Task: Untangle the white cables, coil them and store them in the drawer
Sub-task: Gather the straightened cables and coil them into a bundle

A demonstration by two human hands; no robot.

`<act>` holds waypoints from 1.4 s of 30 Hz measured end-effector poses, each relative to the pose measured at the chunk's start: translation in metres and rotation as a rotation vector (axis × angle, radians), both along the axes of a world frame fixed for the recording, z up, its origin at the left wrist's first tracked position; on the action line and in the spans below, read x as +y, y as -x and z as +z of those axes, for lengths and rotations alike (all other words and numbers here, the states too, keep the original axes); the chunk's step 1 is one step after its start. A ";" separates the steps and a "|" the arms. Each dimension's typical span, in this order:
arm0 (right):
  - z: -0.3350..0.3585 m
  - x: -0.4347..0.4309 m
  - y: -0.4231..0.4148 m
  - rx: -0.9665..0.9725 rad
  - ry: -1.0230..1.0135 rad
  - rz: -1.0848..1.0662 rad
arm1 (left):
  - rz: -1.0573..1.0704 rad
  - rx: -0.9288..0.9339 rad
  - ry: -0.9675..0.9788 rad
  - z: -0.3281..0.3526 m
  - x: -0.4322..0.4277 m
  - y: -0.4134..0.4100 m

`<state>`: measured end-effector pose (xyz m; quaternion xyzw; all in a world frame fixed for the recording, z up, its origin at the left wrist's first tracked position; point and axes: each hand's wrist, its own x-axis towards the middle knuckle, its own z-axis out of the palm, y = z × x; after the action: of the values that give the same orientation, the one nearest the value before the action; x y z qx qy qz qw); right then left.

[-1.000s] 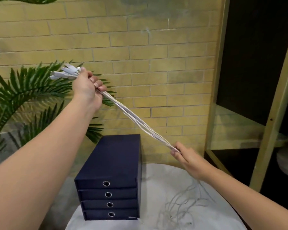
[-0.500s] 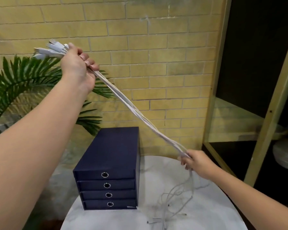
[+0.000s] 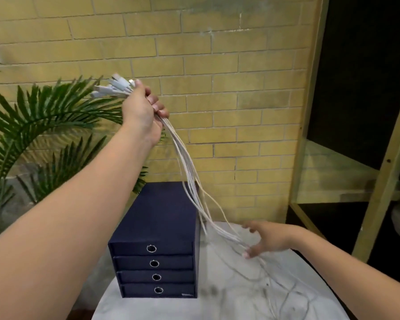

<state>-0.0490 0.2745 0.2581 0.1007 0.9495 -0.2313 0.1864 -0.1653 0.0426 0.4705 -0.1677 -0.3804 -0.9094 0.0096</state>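
**Up high, the left hand (image 3: 143,112) grips the white cables (image 3: 189,181)**

Closest is the round table (image 3: 217,306). Its top is smooth and pale, like marble. Loose cable ends lie on it in thin loops. Just above it, the right hand (image 3: 270,239) is blurry. Its fingers look spread and loose, and the cables run between its thumb and fingers. A dark blue drawer box (image 3: 162,215) stands on the table. It looks covered in cloth. All four drawers are shut, and each has a small round metal ring. Higher up, the left hand is closed tight round the cables near their flat plugs (image 3: 116,87), which stick out past the thumb. The thin, smooth cords hang in a soft bunch beside the box, down to the right hand. Behind are a plant (image 3: 44,112) with spiky green leaves and a rough yellow brick wall (image 3: 240,88).
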 end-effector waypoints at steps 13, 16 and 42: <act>0.088 -0.120 0.059 1.018 0.741 0.053 | -0.162 0.055 0.249 -0.011 0.027 -0.027; 0.077 -0.110 0.053 0.999 0.658 0.059 | -0.120 0.058 0.217 -0.003 0.014 -0.021; 0.033 -0.049 0.021 0.834 0.283 -0.092 | -0.017 -0.014 -0.020 0.019 -0.019 -0.008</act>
<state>-0.0703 0.2250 0.2916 0.0144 0.8971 -0.3877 -0.2113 -0.1569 0.0238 0.4894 -0.1643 -0.3697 -0.9145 0.0007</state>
